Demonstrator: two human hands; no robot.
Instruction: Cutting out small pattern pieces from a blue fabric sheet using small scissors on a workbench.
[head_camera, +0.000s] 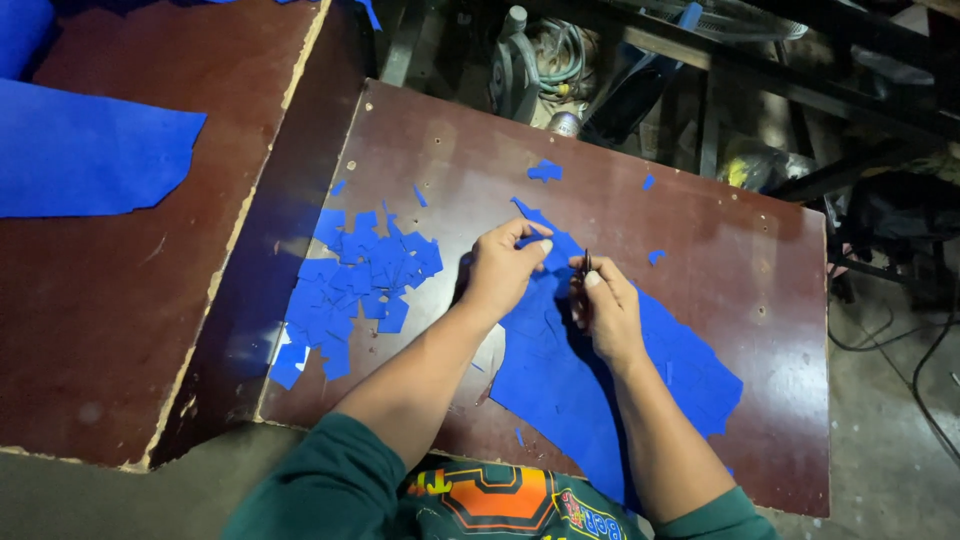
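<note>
left hand (503, 268) pinching blue sheet (590, 370), right hand (603, 305) gripping scissors (586, 264)

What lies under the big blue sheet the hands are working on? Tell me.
The blue sheet lies flat on the dark brown board. Whatever sits beneath its middle is covered, also by the left hand and right hand.

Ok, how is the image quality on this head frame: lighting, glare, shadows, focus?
Head view: hands and blue sheet are sharp and evenly lit; soft glare on the brown board near its far edge; the left hand and right hand cast only faint shadows; the clutter beyond the board is dark and hard to read; wide-angle bending shows at the edges.
</note>
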